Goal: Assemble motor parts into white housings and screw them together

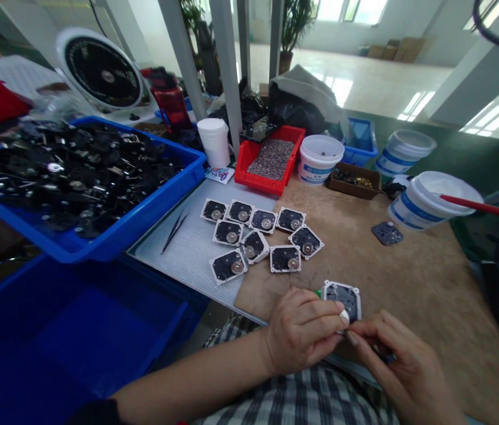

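My left hand is closed on a small gearbox housing with a white frame and a dark plate inside. Its fingers lie across the left side, and a bit of green shows behind them. At the near edge of that housing, my right hand has its thumb and finger pressed together; what they pinch is too small to make out. Beyond my hands lies a group of several similar white-framed housings, each with a round metal disc on its dark plate.
Black tweezers lie on the left mat. A blue tray heaped with dark parts stands at left. Behind are a red bin of small metal pieces and white buckets. A loose dark plate lies at right on the brown board.
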The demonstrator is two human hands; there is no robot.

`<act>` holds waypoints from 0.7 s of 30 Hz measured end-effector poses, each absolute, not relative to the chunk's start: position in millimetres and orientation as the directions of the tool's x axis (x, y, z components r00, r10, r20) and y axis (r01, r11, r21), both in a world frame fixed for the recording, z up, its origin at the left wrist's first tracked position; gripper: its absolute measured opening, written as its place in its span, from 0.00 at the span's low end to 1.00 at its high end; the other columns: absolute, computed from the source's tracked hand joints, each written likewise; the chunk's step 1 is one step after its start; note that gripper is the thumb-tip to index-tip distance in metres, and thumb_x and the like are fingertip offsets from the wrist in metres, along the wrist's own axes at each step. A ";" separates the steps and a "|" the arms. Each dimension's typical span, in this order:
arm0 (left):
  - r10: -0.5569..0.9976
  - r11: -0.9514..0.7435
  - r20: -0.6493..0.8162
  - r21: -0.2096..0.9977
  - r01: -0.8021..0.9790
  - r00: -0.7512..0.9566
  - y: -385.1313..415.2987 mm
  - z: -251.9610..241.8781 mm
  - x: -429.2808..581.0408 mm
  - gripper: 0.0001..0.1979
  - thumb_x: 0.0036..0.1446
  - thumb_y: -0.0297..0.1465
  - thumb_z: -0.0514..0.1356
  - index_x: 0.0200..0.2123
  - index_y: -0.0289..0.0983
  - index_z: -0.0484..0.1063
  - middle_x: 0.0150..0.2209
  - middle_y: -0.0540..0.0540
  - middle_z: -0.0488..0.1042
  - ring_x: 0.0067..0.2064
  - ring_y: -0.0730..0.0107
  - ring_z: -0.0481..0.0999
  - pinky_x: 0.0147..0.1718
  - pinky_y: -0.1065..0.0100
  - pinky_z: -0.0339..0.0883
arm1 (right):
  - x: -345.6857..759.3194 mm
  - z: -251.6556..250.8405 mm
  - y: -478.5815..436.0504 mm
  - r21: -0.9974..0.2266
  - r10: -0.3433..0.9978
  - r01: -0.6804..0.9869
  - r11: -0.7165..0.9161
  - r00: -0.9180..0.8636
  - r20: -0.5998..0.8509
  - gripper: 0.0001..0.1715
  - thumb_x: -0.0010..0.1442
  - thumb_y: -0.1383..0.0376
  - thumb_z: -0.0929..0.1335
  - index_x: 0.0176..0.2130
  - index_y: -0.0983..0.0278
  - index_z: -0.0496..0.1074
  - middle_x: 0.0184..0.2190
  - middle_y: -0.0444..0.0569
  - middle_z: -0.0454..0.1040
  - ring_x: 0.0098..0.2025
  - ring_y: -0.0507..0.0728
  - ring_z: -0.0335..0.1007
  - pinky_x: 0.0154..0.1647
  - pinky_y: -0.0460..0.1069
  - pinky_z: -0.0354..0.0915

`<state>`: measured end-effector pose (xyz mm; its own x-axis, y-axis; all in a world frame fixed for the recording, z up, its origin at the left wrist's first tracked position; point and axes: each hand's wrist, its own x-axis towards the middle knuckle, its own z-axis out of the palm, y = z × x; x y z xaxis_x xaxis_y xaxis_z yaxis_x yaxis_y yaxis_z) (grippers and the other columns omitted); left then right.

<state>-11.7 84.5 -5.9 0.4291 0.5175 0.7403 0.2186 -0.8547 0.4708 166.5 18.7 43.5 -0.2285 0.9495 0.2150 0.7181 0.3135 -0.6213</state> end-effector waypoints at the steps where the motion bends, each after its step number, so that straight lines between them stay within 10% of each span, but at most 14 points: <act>1: 0.517 -0.855 0.739 0.469 0.221 0.433 84.6 -6.2 -11.9 0.09 0.56 0.31 0.57 0.41 0.38 0.70 0.41 0.49 0.77 0.40 0.71 0.71 0.38 0.67 0.64 | 166.6 44.9 19.1 -0.618 0.949 0.720 0.315 -0.236 0.209 0.03 0.64 0.66 0.64 0.37 0.60 0.67 0.28 0.42 0.65 0.28 0.49 0.65 0.26 0.43 0.62; 11: 0.488 -0.872 0.745 0.443 0.208 0.455 87.3 -6.6 -16.7 0.12 0.54 0.25 0.60 0.43 0.38 0.71 0.42 0.46 0.76 0.42 0.67 0.71 0.39 0.63 0.67 | 158.0 61.6 32.0 -0.415 0.974 0.882 0.225 -0.221 0.057 0.08 0.63 0.65 0.63 0.31 0.61 0.67 0.28 0.44 0.66 0.28 0.54 0.63 0.28 0.47 0.56; 21: 0.364 -0.925 0.789 0.244 0.293 0.494 90.7 -14.8 -19.9 0.16 0.52 0.23 0.62 0.46 0.35 0.68 0.46 0.39 0.72 0.48 0.60 0.71 0.43 0.59 0.69 | 162.2 58.8 22.7 -0.375 0.968 0.905 0.199 -0.120 0.222 0.07 0.64 0.63 0.63 0.38 0.56 0.71 0.33 0.39 0.71 0.34 0.50 0.67 0.35 0.43 0.62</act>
